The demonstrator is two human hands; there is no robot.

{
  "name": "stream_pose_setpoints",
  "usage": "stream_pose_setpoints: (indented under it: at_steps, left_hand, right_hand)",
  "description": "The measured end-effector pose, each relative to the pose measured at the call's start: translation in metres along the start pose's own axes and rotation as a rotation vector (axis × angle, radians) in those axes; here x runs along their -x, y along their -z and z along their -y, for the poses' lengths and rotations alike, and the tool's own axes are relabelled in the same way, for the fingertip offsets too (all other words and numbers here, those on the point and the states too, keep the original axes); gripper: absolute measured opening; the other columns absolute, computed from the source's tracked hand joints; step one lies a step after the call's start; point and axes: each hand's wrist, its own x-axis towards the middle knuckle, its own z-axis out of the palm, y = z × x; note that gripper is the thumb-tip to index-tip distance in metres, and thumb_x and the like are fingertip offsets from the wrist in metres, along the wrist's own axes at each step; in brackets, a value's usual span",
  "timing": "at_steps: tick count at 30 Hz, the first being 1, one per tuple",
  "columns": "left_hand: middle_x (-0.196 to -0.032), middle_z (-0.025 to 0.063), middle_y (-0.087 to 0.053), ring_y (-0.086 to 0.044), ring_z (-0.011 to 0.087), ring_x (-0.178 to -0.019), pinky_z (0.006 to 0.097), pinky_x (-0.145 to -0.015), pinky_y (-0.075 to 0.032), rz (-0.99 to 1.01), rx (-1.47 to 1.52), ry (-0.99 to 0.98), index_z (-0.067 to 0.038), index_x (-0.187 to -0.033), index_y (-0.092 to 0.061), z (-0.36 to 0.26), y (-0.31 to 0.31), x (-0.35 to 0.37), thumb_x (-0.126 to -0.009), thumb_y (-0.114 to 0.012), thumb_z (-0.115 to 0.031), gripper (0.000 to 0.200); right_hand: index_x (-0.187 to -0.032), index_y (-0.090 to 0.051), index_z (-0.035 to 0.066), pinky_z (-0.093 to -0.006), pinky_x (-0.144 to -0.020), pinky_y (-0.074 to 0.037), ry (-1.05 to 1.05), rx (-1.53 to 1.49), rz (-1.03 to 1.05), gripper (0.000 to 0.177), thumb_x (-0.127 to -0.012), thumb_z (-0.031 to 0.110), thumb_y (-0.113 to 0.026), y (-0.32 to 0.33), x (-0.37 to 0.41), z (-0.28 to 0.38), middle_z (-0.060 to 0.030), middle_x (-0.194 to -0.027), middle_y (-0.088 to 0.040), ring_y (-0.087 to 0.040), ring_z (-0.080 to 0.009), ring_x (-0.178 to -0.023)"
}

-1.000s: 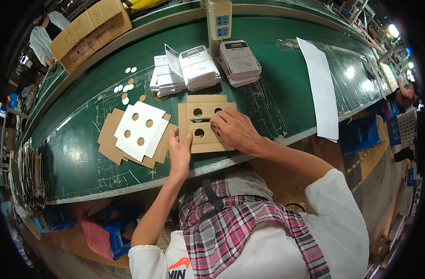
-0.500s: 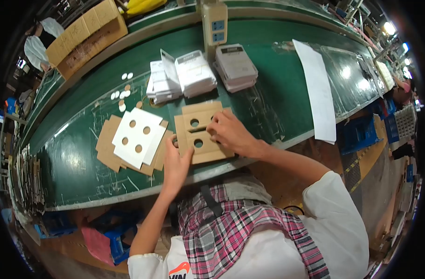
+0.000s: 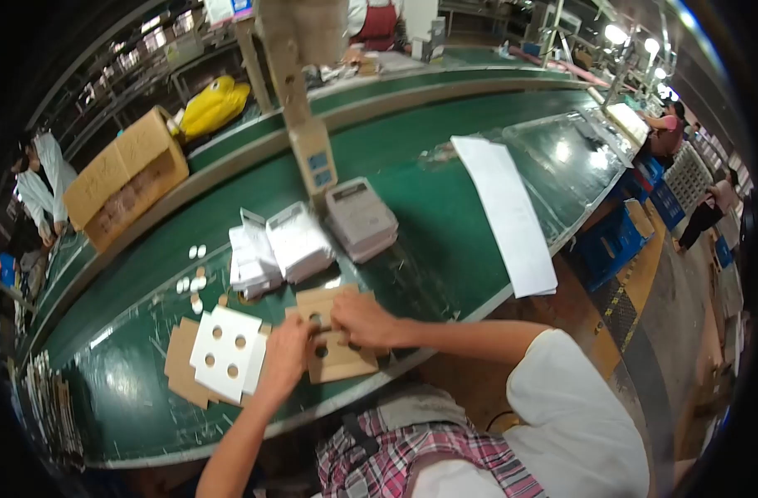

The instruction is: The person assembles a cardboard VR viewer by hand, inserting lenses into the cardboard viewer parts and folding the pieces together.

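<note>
A brown cardboard insert (image 3: 342,369) with round holes lies on the green bench near its front edge. My left hand (image 3: 286,353) is closed on its left side, fingers curled close to the middle slot. Across from it, my right hand (image 3: 364,320) pinches the insert's upper right part; its fingertips are partly hidden. To the left are a white hole-punched sheet (image 3: 224,349) and, beneath it, brown cardboard sheets (image 3: 180,365). Behind my hands stand stacks of white printed booklets (image 3: 298,241) and another stack (image 3: 361,220).
Small round cut-outs (image 3: 198,283) are scattered on the bench at left. A long white sheet (image 3: 508,220) lies to the right. A socket post (image 3: 312,158) rises behind the stacks. An open carton (image 3: 130,178) stands at the far left. Other people are in the background.
The view has tilted up, showing more background. My left hand has moved from the insert's left edge toward its middle, closer to my right hand, which still pinches the cardboard.
</note>
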Motion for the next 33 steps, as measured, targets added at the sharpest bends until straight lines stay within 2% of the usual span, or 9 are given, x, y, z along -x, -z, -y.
stream_pose_setpoints:
  at_steps: [4,5,8,11,20,22,25,26,33]
  left_hand:
    - [-0.084,0.0107,-0.055,-0.059,0.0307,-0.075,0.041,-0.063,-0.047,-0.06,0.019,0.019,-0.007,-0.085,-0.066,0.0,0.003,-0.005,-0.073,-0.07,-0.014,0.014]
    - [-0.084,0.0102,-0.055,-0.059,0.0304,-0.075,0.0409,-0.063,-0.047,-0.105,0.039,0.027,-0.006,-0.083,-0.066,-0.008,0.007,-0.008,-0.074,-0.069,-0.014,0.012]
    - [-0.083,0.0094,-0.057,-0.059,0.0293,-0.075,0.0403,-0.064,-0.047,-0.017,0.081,-0.077,-0.005,-0.081,-0.065,-0.002,-0.001,-0.005,-0.077,-0.067,-0.012,0.009]
    - [-0.082,0.0095,-0.057,-0.059,0.029,-0.075,0.0396,-0.064,-0.047,-0.1,0.091,-0.072,-0.004,-0.08,-0.065,-0.006,-0.004,-0.002,-0.078,-0.067,-0.012,0.009]
    - [-0.079,0.0095,-0.055,-0.056,0.0273,-0.08,0.0393,-0.067,-0.043,0.047,-0.047,-0.061,-0.002,-0.079,-0.06,-0.006,0.003,-0.01,-0.073,-0.066,-0.009,0.011]
    - [-0.079,0.0092,-0.054,-0.056,0.0272,-0.079,0.039,-0.067,-0.043,-0.023,-0.038,-0.074,-0.003,-0.076,-0.058,-0.006,-0.003,-0.01,-0.072,-0.066,-0.009,0.01]
    - [-0.084,0.0065,-0.052,-0.053,0.0227,-0.083,0.0348,-0.069,-0.042,-0.138,-0.18,-0.138,-0.005,-0.078,-0.057,-0.009,-0.014,0.005,-0.071,-0.062,-0.008,0.009]
    - [-0.085,0.0056,-0.052,-0.052,0.0216,-0.084,0.0338,-0.069,-0.043,-0.185,-0.248,-0.166,-0.006,-0.079,-0.057,-0.01,-0.02,0.008,-0.071,-0.061,-0.008,0.01]
    - [-0.099,0.0065,-0.055,-0.053,0.0189,-0.092,0.0303,-0.073,-0.044,-0.263,-0.371,-0.291,-0.003,-0.09,-0.061,-0.012,-0.024,0.031,-0.073,-0.058,-0.01,0.019]
  right_hand:
    - [-0.069,-0.063,0.009,-0.0388,-0.075,-0.045,-0.116,0.044,0.079,0.012,-0.06,0.009,-0.071,0.006,-0.006,0.009,-0.01,-0.082,-0.057,-0.054,-0.0287,-0.089]
    - [-0.069,-0.064,0.008,-0.0388,-0.074,-0.046,-0.051,0.022,-0.029,0.012,-0.061,0.008,-0.072,0.004,-0.005,0.005,-0.0098,-0.081,-0.057,-0.054,-0.0285,-0.09]
    - [-0.069,-0.064,0.006,-0.0381,-0.073,-0.046,-0.115,0.052,0.037,0.011,-0.062,0.008,-0.072,0.011,-0.008,0.009,-0.0096,-0.082,-0.057,-0.054,-0.0284,-0.09]
    - [-0.068,-0.063,0.005,-0.0377,-0.073,-0.046,-0.103,0.075,0.073,0.011,-0.062,0.008,-0.072,0.014,-0.01,0.012,-0.0096,-0.081,-0.057,-0.053,-0.0282,-0.089]
    - [-0.072,-0.059,0.005,-0.0383,-0.07,-0.046,-0.06,0.172,0.164,0.014,-0.064,0.004,-0.071,0.019,-0.02,0.017,-0.0073,-0.085,-0.055,-0.052,-0.0261,-0.089]
    - [-0.073,-0.058,0.005,-0.0378,-0.069,-0.046,-0.07,0.207,0.186,0.015,-0.064,0.003,-0.07,0.019,-0.017,0.02,-0.0065,-0.086,-0.054,-0.052,-0.0256,-0.089]
    - [-0.077,-0.057,0.005,-0.0367,-0.068,-0.046,0.021,0.29,-0.044,0.02,-0.062,0.005,-0.07,0.012,-0.004,0.032,-0.0056,-0.09,-0.053,-0.051,-0.0249,-0.09]
    - [-0.079,-0.058,0.008,-0.0329,-0.072,-0.045,0.063,0.439,-0.03,0.014,-0.067,0.012,-0.065,0.012,0.0,0.037,-0.0039,-0.088,-0.052,-0.052,-0.0216,-0.091]
    - [-0.08,-0.055,0.009,-0.0304,-0.075,-0.044,0.139,0.572,-0.197,0.009,-0.073,0.013,-0.057,-0.005,0.026,0.041,-0.0021,-0.09,-0.051,-0.052,-0.0186,-0.094]
